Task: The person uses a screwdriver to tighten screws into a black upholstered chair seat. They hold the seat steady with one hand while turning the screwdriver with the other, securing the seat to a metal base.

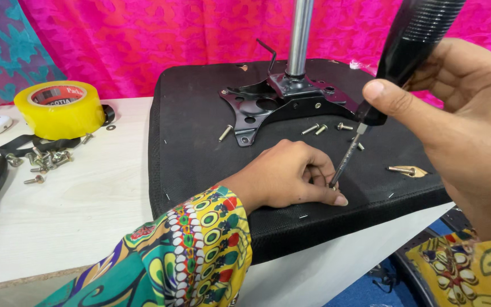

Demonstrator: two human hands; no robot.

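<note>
An upturned black seat base [200, 148] lies on a pale surface [86, 210], its metal mounting plate [274, 102] at 12 o'clock. The right hand [461, 131] is closed around a black-handled screwdriver [404, 51], angled down so the tip meets the fabric. The left hand [291, 179] is curled just beside the tip, fingers pinched, seemingly steadying something small that is hidden. Loose screws [313, 129] lie near the plate; yellow tape [61, 108] sits at 10 o'clock.

Makeshift home workshop, pink cloth backdrop [143, 40], loose screws [44, 162], tape roll [61, 111]
</note>
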